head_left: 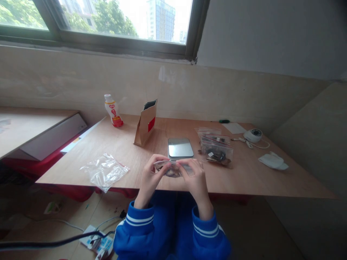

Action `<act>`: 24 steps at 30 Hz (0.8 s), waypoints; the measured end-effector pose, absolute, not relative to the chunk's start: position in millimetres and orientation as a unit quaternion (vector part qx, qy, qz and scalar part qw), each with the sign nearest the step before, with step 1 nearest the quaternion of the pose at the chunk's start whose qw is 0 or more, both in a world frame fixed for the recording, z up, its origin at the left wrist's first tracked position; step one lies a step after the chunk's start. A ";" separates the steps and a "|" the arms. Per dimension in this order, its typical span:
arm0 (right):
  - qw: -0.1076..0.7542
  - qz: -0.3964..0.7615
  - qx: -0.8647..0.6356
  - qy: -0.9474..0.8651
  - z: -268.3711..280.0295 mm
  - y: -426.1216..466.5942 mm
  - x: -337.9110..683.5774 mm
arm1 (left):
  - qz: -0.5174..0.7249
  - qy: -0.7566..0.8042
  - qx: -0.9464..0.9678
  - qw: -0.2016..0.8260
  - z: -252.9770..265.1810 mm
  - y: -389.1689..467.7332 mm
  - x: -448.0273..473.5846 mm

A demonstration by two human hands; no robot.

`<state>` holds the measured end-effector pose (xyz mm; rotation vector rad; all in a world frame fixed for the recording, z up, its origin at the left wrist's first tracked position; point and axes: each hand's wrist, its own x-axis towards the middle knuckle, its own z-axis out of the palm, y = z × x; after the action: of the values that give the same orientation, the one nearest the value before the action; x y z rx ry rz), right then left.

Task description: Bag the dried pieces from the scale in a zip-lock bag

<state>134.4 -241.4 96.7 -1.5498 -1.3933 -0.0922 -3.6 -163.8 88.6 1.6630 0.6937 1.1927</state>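
Note:
My left hand and my right hand pinch the top edge of a clear zip bag between thumbs and fingers. Dark brownish pieces lie inside it, too small to name. Both hands are at the table's front edge, just in front of a flat scale with a shiny square top. To the right of the scale stand several filled zip bags with dark contents. An upright brown paper pouch, its top open, is behind my left hand.
Empty clear plastic bags overhang the table's front edge at left. A drink bottle stands at the back left. At right are a white dome camera with its cable, a crumpled white item, a paper sheet and a green-handled tool.

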 end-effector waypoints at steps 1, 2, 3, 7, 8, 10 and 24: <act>0.504 -0.035 -0.644 -0.575 97.4 -241.6 133.8 | 0.479 0.283 0.679 0.480 88.7 -163.8 -3.7; 0.504 -0.033 -0.644 -0.575 98.0 -241.8 133.3 | 0.475 0.284 0.681 0.480 88.5 -163.8 -3.6; 0.504 -0.031 -0.643 -0.576 98.5 -242.1 132.8 | 0.474 0.285 0.685 0.474 88.3 -163.9 -3.4; 0.509 -0.020 -0.640 -0.575 99.9 -244.0 132.6 | 0.486 0.279 0.696 0.450 87.3 -164.0 -2.6; 0.510 -0.015 -0.640 -0.575 100.3 -244.5 132.8 | 0.488 0.278 0.696 0.449 87.2 -164.0 -2.6; 0.507 -0.011 -0.639 -0.579 101.2 -245.2 133.3 | 0.488 0.274 0.698 0.445 87.4 -164.0 -2.8; 0.479 -0.163 -0.666 -0.548 93.2 -238.2 124.0 | 0.494 0.273 0.735 0.375 81.2 -168.3 4.5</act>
<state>124.0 -238.2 93.2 -1.6247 -1.3385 -0.3969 4.5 -168.3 81.2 1.8816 0.6994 1.2648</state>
